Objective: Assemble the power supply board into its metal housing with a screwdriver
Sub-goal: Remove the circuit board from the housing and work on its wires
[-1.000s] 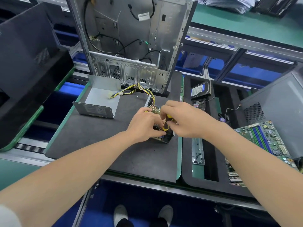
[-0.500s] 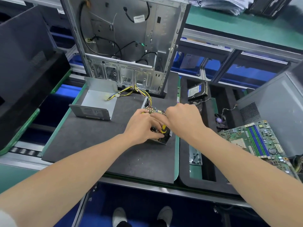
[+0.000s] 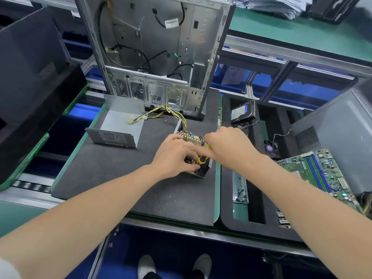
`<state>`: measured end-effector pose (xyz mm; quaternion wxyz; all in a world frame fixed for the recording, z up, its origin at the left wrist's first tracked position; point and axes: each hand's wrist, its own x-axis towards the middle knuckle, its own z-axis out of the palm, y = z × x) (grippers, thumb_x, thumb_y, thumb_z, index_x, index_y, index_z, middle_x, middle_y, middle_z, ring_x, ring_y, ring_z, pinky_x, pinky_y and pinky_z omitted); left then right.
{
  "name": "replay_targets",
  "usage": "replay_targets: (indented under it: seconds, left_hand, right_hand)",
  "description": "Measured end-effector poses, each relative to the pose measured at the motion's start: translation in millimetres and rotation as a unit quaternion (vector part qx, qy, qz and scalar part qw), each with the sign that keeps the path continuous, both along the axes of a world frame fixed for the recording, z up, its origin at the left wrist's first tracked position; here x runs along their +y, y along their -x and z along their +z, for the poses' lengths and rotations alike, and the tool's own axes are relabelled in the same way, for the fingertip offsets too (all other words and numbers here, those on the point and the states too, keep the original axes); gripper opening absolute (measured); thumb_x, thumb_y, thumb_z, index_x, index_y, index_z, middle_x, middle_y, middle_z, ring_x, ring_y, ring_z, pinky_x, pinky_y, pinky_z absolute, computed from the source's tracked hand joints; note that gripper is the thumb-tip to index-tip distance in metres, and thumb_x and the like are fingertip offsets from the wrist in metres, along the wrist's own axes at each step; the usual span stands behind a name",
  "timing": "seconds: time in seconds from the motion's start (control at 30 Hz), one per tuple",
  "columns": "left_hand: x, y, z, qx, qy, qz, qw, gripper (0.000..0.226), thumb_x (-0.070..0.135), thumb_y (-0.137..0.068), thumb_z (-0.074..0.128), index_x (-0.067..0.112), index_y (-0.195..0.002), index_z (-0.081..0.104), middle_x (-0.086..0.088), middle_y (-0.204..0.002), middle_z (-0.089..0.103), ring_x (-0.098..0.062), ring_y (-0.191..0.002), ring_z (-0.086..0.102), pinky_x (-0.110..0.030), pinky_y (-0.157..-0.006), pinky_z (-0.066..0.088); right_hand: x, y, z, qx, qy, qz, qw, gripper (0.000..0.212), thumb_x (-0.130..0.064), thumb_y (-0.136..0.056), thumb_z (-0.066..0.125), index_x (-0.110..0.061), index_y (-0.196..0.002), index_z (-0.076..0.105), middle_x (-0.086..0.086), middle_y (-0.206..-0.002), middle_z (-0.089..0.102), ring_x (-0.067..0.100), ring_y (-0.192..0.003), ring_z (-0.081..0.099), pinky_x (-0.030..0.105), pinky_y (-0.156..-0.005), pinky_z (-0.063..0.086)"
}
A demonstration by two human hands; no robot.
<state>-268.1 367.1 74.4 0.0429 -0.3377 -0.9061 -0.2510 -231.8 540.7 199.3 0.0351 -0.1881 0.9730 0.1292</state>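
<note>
The power supply board (image 3: 192,136), with its row of pale components, sits in an open metal housing (image 3: 203,173) on the dark foam mat (image 3: 112,170). My left hand (image 3: 174,156) grips the housing's near left side, fingers curled over the board. My right hand (image 3: 228,147) comes from the right and holds a yellow-and-black screwdriver (image 3: 202,159) upright over the board; its tip is hidden. Yellow and black wires (image 3: 161,113) run from the board to the back. The housing's grey metal cover (image 3: 120,125) lies apart at the left.
An open computer case (image 3: 153,57) stands at the mat's far edge. To the right, a black foam tray (image 3: 259,198) holds a hard drive (image 3: 242,113), a small fan (image 3: 270,148), a metal bracket (image 3: 239,188) and a green motherboard (image 3: 320,174). A grey case (image 3: 342,133) stands at the far right.
My right hand has shifted a little to the back and right over the screwdriver handle, so less of it shows. My left hand keeps its hold on the housing.
</note>
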Motion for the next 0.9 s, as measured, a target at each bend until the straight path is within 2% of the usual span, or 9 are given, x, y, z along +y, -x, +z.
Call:
replay_targets:
  seconds: [0.07, 0.13, 0.23, 0.33, 0.4, 0.5, 0.67, 0.8, 0.9]
  left_hand:
    - [-1, 0, 0, -0.006, 0.006, -0.003, 1.0, 0.019, 0.059, -0.079, 0.073, 0.04, -0.077, 0.077, 0.024, -0.088, 0.069, -0.003, -0.089, 0.061, -0.033, -0.111, 0.031]
    - [-2, 0, 1, -0.014, 0.005, -0.001, 1.0, 0.016, 0.056, -0.078, 0.076, 0.04, -0.077, 0.077, 0.024, -0.087, 0.07, -0.004, -0.09, 0.061, -0.03, -0.111, 0.029]
    - [-1, 0, 3, 0.002, 0.007, -0.01, 1.0, 0.011, 0.047, -0.077, 0.075, 0.037, -0.082, 0.075, 0.024, -0.087, 0.069, -0.005, -0.089, 0.061, -0.026, -0.108, 0.028]
    - [-5, -1, 4, 0.018, 0.006, -0.028, 0.999, 0.015, 0.038, -0.076, 0.077, 0.03, -0.085, 0.067, 0.017, -0.09, 0.064, -0.013, -0.091, 0.062, -0.031, -0.106, 0.033]
    - [-10, 1, 4, 0.027, 0.008, -0.046, 0.999, 0.018, 0.023, -0.075, 0.08, 0.025, -0.09, 0.07, 0.012, -0.104, 0.066, -0.018, -0.099, 0.062, -0.038, -0.106, 0.039]
    - [-14, 1, 4, 0.041, 0.026, -0.052, 0.997, 0.04, -0.01, -0.068, 0.066, 0.021, -0.093, 0.074, 0.007, -0.104, 0.07, -0.022, -0.101, 0.064, -0.041, -0.111, 0.038]
    - [-11, 0, 1, 0.066, 0.006, -0.047, 0.997, 0.05, -0.019, -0.064, 0.058, 0.018, -0.093, 0.077, 0.003, -0.102, 0.073, -0.025, -0.099, 0.067, -0.045, -0.108, 0.042]
    - [-12, -1, 0, 0.066, 0.019, -0.045, 0.997, 0.049, -0.014, -0.072, 0.057, 0.02, -0.102, 0.077, 0.005, -0.109, 0.072, -0.022, -0.106, 0.064, -0.037, -0.11, 0.037]
    - [-9, -3, 0, 0.071, 0.019, -0.034, 0.997, 0.048, -0.013, -0.072, 0.056, 0.017, -0.103, 0.076, 0.004, -0.111, 0.073, -0.023, -0.106, 0.064, -0.037, -0.108, 0.037]
  right_hand:
    - [-3, -3, -3, 0.026, -0.013, -0.01, 1.0, 0.071, -0.076, -0.099, 0.029, -0.018, -0.061, 0.033, 0.001, -0.056, 0.032, 0.031, -0.06, 0.044, 0.034, -0.059, 0.028]
    - [-4, -4, -6, 0.046, 0.006, -0.013, 0.999, 0.072, -0.076, -0.099, 0.026, -0.016, -0.062, 0.041, 0.001, -0.057, 0.035, 0.032, -0.06, 0.045, 0.034, -0.059, 0.03]
    - [-3, -3, -9, -0.013, 0.073, 0.006, 0.997, 0.058, -0.063, -0.105, 0.037, -0.015, -0.085, 0.062, 0.0, -0.079, 0.046, 0.033, -0.075, 0.059, 0.038, -0.063, 0.043]
    - [2, -6, -11, -0.1, 0.153, 0.048, 0.982, 0.031, -0.045, -0.104, 0.056, -0.016, -0.11, 0.067, -0.001, -0.099, 0.053, 0.028, -0.092, 0.062, 0.045, -0.079, 0.053]
    - [7, -9, -12, -0.127, 0.175, 0.078, 0.973, 0.017, -0.026, -0.101, 0.061, -0.016, -0.113, 0.065, 0.0, -0.107, 0.056, 0.025, -0.097, 0.06, 0.047, -0.084, 0.052]
    - [10, -9, -13, -0.146, 0.166, 0.098, 0.97, 0.016, -0.011, -0.098, 0.06, -0.017, -0.112, 0.065, 0.0, -0.109, 0.059, 0.024, -0.103, 0.06, 0.043, -0.088, 0.05]
    - [9, -6, -14, -0.135, 0.157, 0.065, 0.976, 0.009, -0.026, -0.101, 0.063, -0.019, -0.107, 0.064, -0.003, -0.099, 0.061, 0.023, -0.099, 0.061, 0.044, -0.083, 0.053]
    - [8, -9, -19, -0.092, 0.121, 0.033, 0.988, 0.037, -0.054, -0.101, 0.058, -0.017, -0.099, 0.054, -0.005, -0.07, 0.044, 0.031, -0.082, 0.062, 0.037, -0.061, 0.041]
    - [3, -10, -25, -0.054, 0.057, 0.014, 0.997, 0.044, -0.063, -0.102, 0.047, -0.02, -0.093, 0.045, -0.003, -0.066, 0.032, 0.035, -0.081, 0.063, 0.035, -0.06, 0.034]
